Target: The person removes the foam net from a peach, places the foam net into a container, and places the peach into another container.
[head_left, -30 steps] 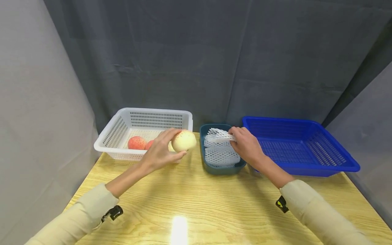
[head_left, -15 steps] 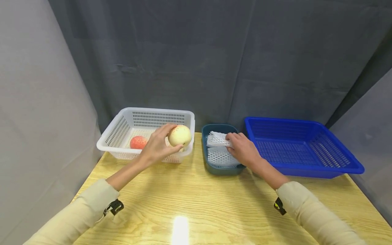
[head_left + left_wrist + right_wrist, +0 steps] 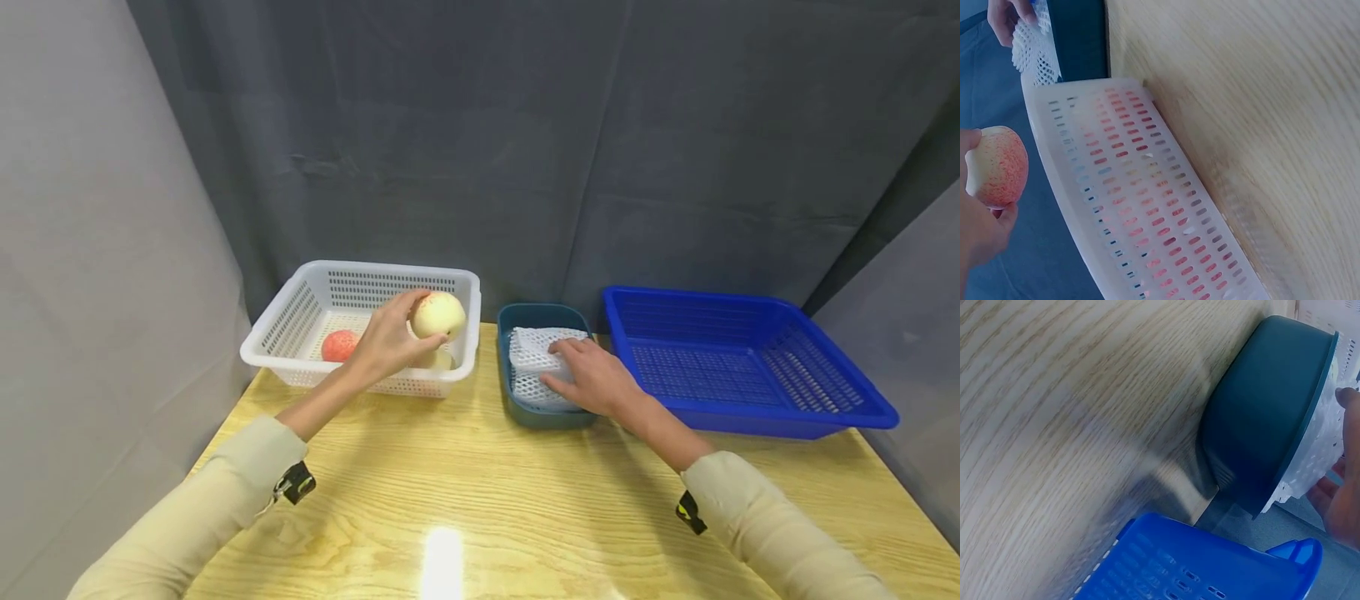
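Above the white basket [image 3: 281, 362], my left hand [image 3: 388, 340] holds a pale yellow peach [image 3: 438, 316] between thumb and fingers. The left wrist view shows the red-speckled side of this peach [image 3: 1007, 165]. My right hand [image 3: 597, 379] reaches over a dark teal bin [image 3: 551, 419], fingers spread on white foam fruit nets [image 3: 529, 352] with the thumb apart. From the right wrist view, the thumb and fingers of that hand [image 3: 1349, 487] lie along the white netting [image 3: 1316, 447] at the bin's rim. A red peach [image 3: 339, 345] and a pale one [image 3: 441, 360] are in the white basket.
A blue perforated basket [image 3: 750, 421] stands on the right of the wooden table [image 3: 480, 500], beside the teal bin. Dark grey cloth [image 3: 450, 150] hangs behind the containers, and light panels [image 3: 97, 250] flank both sides.
My left hand has risen slightly back over the white basket with the peach. The right hand has loosened its pinch on a foam net, which now lies flatter in the bin.
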Available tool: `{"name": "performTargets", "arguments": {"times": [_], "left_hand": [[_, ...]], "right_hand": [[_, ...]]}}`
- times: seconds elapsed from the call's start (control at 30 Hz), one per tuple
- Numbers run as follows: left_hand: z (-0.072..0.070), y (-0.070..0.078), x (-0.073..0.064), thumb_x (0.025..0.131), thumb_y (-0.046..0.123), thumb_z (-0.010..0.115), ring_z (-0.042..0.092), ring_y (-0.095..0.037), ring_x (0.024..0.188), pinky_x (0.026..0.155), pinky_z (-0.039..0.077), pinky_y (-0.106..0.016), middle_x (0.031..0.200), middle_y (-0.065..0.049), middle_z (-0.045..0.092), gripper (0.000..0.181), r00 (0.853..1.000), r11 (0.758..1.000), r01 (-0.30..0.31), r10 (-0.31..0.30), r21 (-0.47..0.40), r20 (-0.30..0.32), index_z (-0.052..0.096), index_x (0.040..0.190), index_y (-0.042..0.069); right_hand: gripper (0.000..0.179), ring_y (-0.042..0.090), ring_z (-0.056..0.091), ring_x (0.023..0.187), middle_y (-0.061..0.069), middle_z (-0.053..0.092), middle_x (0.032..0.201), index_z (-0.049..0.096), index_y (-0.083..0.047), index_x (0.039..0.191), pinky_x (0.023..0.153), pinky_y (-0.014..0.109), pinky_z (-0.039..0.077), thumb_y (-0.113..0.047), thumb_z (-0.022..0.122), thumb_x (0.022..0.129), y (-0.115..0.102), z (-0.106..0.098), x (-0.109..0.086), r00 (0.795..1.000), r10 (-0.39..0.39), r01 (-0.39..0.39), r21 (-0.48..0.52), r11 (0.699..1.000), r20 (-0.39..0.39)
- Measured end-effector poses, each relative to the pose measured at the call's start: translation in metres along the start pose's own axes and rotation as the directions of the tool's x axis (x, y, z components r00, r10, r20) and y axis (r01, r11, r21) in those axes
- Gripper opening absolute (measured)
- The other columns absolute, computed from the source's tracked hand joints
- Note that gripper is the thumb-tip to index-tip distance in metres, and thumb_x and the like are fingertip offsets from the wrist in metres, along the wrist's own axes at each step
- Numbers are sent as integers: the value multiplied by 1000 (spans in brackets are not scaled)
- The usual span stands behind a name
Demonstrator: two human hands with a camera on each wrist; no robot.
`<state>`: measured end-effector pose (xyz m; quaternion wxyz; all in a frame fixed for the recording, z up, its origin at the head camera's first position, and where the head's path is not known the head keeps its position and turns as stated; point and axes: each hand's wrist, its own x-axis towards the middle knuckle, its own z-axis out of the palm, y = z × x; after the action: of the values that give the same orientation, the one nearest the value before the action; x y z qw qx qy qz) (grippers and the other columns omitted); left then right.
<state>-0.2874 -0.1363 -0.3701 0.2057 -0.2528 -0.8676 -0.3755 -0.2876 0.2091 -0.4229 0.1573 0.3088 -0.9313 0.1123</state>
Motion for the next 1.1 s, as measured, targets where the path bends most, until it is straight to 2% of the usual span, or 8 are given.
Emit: {"name": "performTargets", "arguments": {"times": [0.13, 0.43, 0.77, 0.93, 1.1], "left_hand": [[1, -4, 6, 76, 18, 88, 61, -31, 106, 80, 55, -41, 124, -19, 62, 66, 999, 999, 39, -39, 29, 12, 57, 131, -3], [7, -15, 14, 76, 19, 87, 60, -32, 112, 85, 55, -43, 128, -18, 61, 65, 991, 993, 121, -122, 12, 50, 57, 131, 0], [13, -23, 22, 77, 18, 86, 60, -30, 109, 81, 55, -41, 125, -16, 62, 62, 986, 989, 142, -145, 42, 77, 58, 130, 1], [16, -27, 23, 78, 19, 86, 60, -31, 109, 79, 56, -40, 125, -17, 62, 63, 984, 987, 147, -152, 60, 89, 57, 130, -1], [19, -31, 25, 78, 21, 86, 61, -31, 109, 78, 57, -39, 127, -17, 61, 64, 983, 986, 151, -158, 73, 96, 56, 131, 0]], "right_hand": [[52, 35, 60, 110, 15, 66, 119, 63, -5, 122, 89, 50, 51, -46, 70, 91, 0, -1, 0, 1000, 20, -20, -9, 1000, 5], [60, 35, 54, 117, 13, 63, 127, 59, -8, 130, 95, 51, 48, -52, 67, 91, -3, -4, 4, 1000, 15, -15, -23, 1000, -1], [72, 35, 51, 122, 13, 58, 134, 56, -7, 136, 100, 51, 44, -59, 68, 87, -10, -7, 10, 999, -45, 44, -49, 998, -18], [69, 34, 51, 122, 13, 59, 133, 58, -6, 135, 99, 52, 45, -57, 67, 89, -18, -11, 14, 993, -101, 99, -39, 994, -57], [61, 33, 50, 125, 12, 59, 133, 60, -6, 133, 104, 51, 41, -51, 66, 92, -26, -14, 20, 986, -146, 145, -14, 989, -84]]}}
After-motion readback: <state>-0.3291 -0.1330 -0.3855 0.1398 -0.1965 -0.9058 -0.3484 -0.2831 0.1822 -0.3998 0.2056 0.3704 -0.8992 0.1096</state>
